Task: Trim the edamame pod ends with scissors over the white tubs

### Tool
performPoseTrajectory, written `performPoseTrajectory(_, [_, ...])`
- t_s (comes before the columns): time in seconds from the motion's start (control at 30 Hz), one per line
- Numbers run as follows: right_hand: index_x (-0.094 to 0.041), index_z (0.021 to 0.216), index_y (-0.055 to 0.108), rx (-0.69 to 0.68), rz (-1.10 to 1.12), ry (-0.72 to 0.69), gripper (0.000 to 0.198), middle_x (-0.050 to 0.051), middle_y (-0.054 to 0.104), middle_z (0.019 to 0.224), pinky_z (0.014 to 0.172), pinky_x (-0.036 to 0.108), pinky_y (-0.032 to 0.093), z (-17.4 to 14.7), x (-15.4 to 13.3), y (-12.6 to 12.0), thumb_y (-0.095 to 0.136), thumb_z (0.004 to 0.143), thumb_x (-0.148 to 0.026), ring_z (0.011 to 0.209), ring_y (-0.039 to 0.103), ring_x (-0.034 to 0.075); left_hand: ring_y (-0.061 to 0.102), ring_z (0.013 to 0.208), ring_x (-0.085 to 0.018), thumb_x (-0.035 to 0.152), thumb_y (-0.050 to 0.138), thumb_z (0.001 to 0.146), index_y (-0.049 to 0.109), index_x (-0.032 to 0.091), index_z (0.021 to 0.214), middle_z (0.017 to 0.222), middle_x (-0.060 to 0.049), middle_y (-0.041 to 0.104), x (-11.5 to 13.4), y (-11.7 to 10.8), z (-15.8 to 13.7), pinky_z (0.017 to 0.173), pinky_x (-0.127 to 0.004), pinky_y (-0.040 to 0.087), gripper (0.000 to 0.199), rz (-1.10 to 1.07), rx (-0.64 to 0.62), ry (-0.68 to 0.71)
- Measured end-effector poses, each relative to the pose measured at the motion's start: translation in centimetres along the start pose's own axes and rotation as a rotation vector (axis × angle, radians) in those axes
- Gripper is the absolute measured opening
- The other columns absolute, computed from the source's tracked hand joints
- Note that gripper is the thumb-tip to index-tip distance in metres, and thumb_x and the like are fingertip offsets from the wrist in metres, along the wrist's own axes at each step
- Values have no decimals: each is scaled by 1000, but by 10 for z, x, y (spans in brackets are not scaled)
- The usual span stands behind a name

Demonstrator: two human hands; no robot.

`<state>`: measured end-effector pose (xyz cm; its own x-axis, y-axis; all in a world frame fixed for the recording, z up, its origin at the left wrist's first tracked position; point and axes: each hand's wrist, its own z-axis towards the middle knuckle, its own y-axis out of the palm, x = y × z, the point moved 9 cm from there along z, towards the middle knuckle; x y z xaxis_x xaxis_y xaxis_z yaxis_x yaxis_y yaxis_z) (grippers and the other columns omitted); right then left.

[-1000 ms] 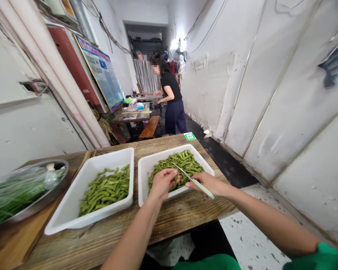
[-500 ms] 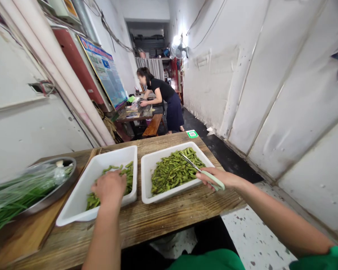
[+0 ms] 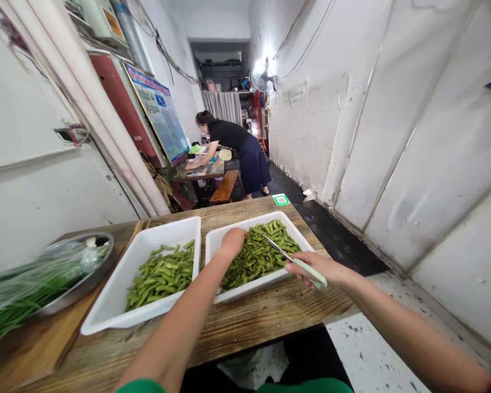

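My right hand (image 3: 311,267) is closed around the pale green handles of a pair of scissors (image 3: 277,246), whose blades point over the right white tray (image 3: 284,273). That tray holds a heap of green edamame pods (image 3: 265,245). At its left side, my left hand (image 3: 233,243) reaches down to the pods with curled fingers; what the fingertips hold is hidden. To the left, a second white tray (image 3: 110,300) contains a smaller spread of edamame pods (image 3: 163,273), with no hand in it.
Both trays stand on a wooden table (image 3: 237,322). On the left, a metal bowl (image 3: 71,292) with bagged green stalks (image 3: 28,305) rests by a wooden board (image 3: 36,349). A QR card (image 3: 281,200) lies at the far corner. Beyond, a person (image 3: 233,139) leans over another table (image 3: 198,170).
My left hand has moved right, from the pods in the left tray to those in the right tray. My right hand keeps the scissors in nearly the same place. The person behind reaches farther across their table.
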<state>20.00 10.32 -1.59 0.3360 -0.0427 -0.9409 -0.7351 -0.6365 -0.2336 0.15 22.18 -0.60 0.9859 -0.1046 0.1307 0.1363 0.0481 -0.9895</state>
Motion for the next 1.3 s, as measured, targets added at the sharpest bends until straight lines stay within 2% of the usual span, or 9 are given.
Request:
performPoseTrajectory(0.1, [-18,74,45,-1,6,-6,41,-5,45,58,36,15,37,1,1,-1,54,72,-57,41,41,4,60,90,-24,13,51,70,68,9,83,90,-18,67,-6,10,11,79,-29,41,22,1,-18,-34])
performPoseTrajectory(0.3, [-17,76,46,-23,0,-9,41,-5,45,58,36,15,36,2,-3,1,54,73,-57,41,40,4,59,85,-21,15,53,69,65,14,86,89,-13,66,-12,17,14,72,-26,40,20,-67,9,-29])
performPoseTrajectory(0.5, [-17,75,44,0,-19,5,42,-7,43,54,36,16,36,-2,-8,0,56,71,-58,39,40,4,58,74,-18,11,56,62,64,14,76,80,-9,66,-8,2,9,65,-24,39,16,-171,0,14])
performPoseTrajectory(0.6, [-17,72,44,14,-12,-6,43,-6,43,55,35,16,37,-3,-9,-1,56,71,-58,39,41,4,57,71,-17,17,58,63,64,14,83,77,-7,66,-4,-12,-3,64,-24,40,21,-243,15,43])
performPoseTrajectory(0.67, [-17,70,43,26,-3,6,44,-6,44,54,35,16,37,-3,-11,0,55,71,-59,39,42,5,58,69,-16,26,59,66,65,13,88,77,-5,66,2,-18,-16,64,-24,41,26,-407,21,63])
performPoseTrajectory(0.8, [-17,66,42,32,-51,27,45,-5,44,51,35,16,38,-2,-22,5,55,70,-60,39,45,6,55,60,-13,40,64,62,67,11,85,71,-4,65,19,-16,-51,58,-24,41,36,-997,-2,46])
performPoseTrajectory(0.9, [-17,67,42,64,-119,29,45,-5,43,49,34,17,38,0,-28,6,57,69,-60,39,45,7,51,53,-10,41,67,60,67,12,85,67,-2,64,31,-12,-72,53,-22,40,39,-1209,-21,-4])
performPoseTrajectory(1.1, [-17,67,43,90,-84,21,46,-4,46,54,32,16,38,4,-29,8,54,70,-61,40,46,7,52,52,-10,39,72,55,62,10,77,60,-1,59,30,-14,-86,51,-21,39,37,-1405,71,-176])
performPoseTrajectory(1.3, [-16,64,44,59,-52,52,46,-5,45,47,31,15,37,5,-32,15,53,71,-61,36,45,6,53,51,-11,37,72,53,60,13,73,58,2,59,36,-11,-87,51,-22,40,33,-1399,52,-155])
